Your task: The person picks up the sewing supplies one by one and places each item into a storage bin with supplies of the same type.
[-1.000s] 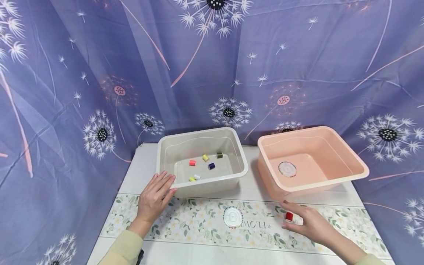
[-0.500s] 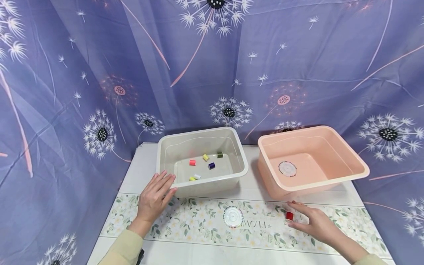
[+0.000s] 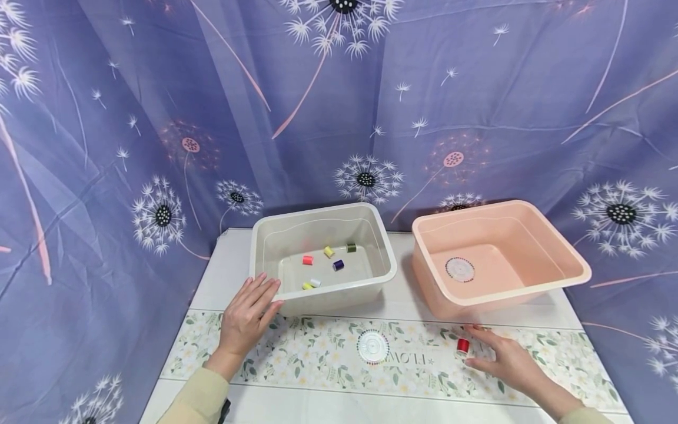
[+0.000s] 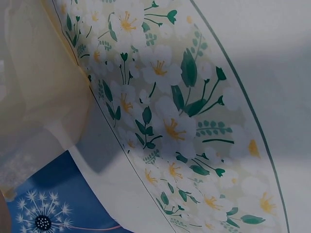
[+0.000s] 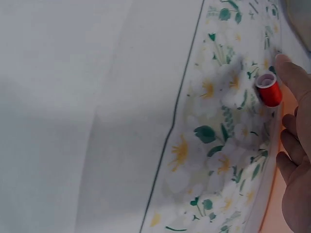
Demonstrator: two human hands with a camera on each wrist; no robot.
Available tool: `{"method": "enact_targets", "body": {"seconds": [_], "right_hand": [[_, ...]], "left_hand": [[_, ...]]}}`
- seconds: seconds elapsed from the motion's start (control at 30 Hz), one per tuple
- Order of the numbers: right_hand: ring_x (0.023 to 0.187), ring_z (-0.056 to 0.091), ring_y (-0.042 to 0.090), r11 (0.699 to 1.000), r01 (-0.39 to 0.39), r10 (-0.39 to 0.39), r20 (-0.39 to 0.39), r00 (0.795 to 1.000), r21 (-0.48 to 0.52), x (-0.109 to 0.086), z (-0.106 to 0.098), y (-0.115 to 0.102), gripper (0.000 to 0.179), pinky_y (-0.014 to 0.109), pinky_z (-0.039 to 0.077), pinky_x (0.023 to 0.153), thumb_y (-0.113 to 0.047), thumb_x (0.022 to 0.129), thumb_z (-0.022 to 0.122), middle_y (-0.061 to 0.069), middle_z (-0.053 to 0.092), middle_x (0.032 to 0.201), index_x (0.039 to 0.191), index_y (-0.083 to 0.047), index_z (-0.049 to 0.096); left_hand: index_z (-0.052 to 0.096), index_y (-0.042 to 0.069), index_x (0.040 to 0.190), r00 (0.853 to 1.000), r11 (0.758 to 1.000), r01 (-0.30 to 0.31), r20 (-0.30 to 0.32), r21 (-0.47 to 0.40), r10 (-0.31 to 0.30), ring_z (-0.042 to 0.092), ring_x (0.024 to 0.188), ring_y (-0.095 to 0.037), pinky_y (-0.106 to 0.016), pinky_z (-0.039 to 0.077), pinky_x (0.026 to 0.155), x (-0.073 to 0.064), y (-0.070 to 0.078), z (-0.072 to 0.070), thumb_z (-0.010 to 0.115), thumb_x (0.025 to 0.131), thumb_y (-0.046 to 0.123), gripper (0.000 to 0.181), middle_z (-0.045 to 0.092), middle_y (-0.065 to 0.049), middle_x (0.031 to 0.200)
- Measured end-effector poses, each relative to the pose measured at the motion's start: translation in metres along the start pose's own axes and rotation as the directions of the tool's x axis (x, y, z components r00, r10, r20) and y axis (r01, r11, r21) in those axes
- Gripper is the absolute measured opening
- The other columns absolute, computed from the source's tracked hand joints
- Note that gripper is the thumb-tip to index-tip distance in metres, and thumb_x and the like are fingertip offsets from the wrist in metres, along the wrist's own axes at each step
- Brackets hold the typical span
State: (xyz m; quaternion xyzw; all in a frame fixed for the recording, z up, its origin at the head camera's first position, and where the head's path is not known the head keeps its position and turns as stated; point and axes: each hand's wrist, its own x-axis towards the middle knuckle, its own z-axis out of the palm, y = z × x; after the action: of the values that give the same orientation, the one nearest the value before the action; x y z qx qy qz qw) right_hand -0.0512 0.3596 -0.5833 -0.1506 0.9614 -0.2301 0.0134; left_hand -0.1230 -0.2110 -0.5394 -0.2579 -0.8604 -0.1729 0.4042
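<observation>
One left hand (image 3: 246, 317): empty, resting with fingers extended at near-left corner of grey tub (image 3: 336, 301).
One right hand (image 3: 503, 356): empty, spread wide just beside red spool (image 3: 463, 346).
Spool spot: on desk (image 3: 296, 403), near pink tub (image 3: 433, 290).
Good pinch: probably mid-barrel, evenly, against rolling.

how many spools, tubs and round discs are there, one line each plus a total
Spools: 7 (the red spool on the table; 6 spools in the grey tub)
Tubs: 2 (the grey tub and the peach tub)
Round discs: 2 (the table disc and the disc in the peach tub)
Total: 11
</observation>
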Motion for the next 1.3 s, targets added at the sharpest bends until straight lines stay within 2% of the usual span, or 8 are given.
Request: {"method": "enact_targets", "body": {"seconds": [0.17,0.37,0.6,0.8,1.07,1.2,1.3], "right_hand": [[0.115,0.072,0.043,1.000,0.026,-0.026,-0.014,1.000,-0.004,0.001,0.007,0.003,0.076,0.060,0.063,0.092,-0.043,0.077,0.096,0.017,0.073,0.134,0.136,-0.003,0.072],[0.115,0.072,0.042,0.997,0.070,-0.071,-0.054,0.996,-0.009,0.003,0.017,0.006,0.072,0.060,0.062,0.092,-0.040,0.078,0.095,0.015,0.073,0.135,0.136,-0.005,0.072],[0.113,0.073,0.043,0.999,0.042,-0.044,-0.077,0.996,-0.025,0.004,0.025,0.002,0.064,0.061,0.062,0.090,-0.035,0.079,0.095,0.018,0.072,0.135,0.133,-0.007,0.075],[0.111,0.075,0.040,0.997,0.059,-0.065,-0.112,0.992,-0.056,0.007,0.029,0.000,0.054,0.057,0.065,0.088,-0.028,0.081,0.094,0.016,0.075,0.131,0.128,-0.007,0.078],[0.111,0.074,0.042,1.000,0.021,-0.022,-0.079,0.997,-0.019,0.006,0.029,-0.002,0.050,0.059,0.063,0.090,-0.027,0.082,0.093,0.018,0.074,0.131,0.127,-0.010,0.079],[0.098,0.079,0.033,0.996,0.093,-0.093,-0.131,0.987,-0.007,0.006,0.030,-0.007,0.049,0.048,0.068,0.080,-0.023,0.080,0.094,0.016,0.076,0.127,0.124,-0.010,0.080],[0.076,0.074,0.010,0.987,0.157,-0.151,-0.160,0.975,0.028,0.006,0.030,-0.012,0.047,0.031,0.065,0.066,-0.018,0.080,0.094,0.019,0.076,0.126,0.123,-0.008,0.079]], "left_hand": [[0.078,0.008,0.130,1.000,1.000,-0.005,-0.008,-0.012,0.005,0.073,0.121,-0.036,-0.057,0.056,0.108,0.000,-0.001,0.001,0.056,0.110,0.051,0.052,0.079,-0.012,0.122],[0.078,0.008,0.129,1.000,1.000,-0.008,-0.010,0.003,0.008,0.073,0.119,-0.035,-0.055,0.057,0.108,0.000,0.000,0.001,0.048,0.112,0.055,0.058,0.079,-0.011,0.121],[0.078,0.008,0.128,1.000,1.000,-0.013,-0.010,0.007,0.013,0.073,0.119,-0.035,-0.055,0.057,0.107,0.000,-0.001,0.001,0.048,0.112,0.055,0.059,0.079,-0.012,0.121],[0.078,0.007,0.128,1.000,1.000,-0.011,-0.008,0.010,0.011,0.073,0.119,-0.035,-0.056,0.057,0.107,0.000,-0.001,0.000,0.047,0.112,0.055,0.059,0.079,-0.012,0.121],[0.078,0.009,0.129,1.000,1.000,-0.006,0.009,0.019,0.006,0.073,0.120,-0.034,-0.054,0.057,0.109,0.001,0.000,-0.002,0.046,0.112,0.055,0.058,0.079,-0.010,0.122],[0.078,0.009,0.129,1.000,1.000,-0.007,0.012,0.020,0.007,0.073,0.120,-0.034,-0.053,0.056,0.110,0.001,0.000,-0.002,0.046,0.112,0.055,0.059,0.079,-0.010,0.122],[0.078,0.008,0.129,1.000,1.000,-0.008,0.007,0.018,0.008,0.073,0.120,-0.034,-0.054,0.056,0.109,0.001,0.000,-0.002,0.046,0.112,0.055,0.059,0.079,-0.010,0.121]]}}
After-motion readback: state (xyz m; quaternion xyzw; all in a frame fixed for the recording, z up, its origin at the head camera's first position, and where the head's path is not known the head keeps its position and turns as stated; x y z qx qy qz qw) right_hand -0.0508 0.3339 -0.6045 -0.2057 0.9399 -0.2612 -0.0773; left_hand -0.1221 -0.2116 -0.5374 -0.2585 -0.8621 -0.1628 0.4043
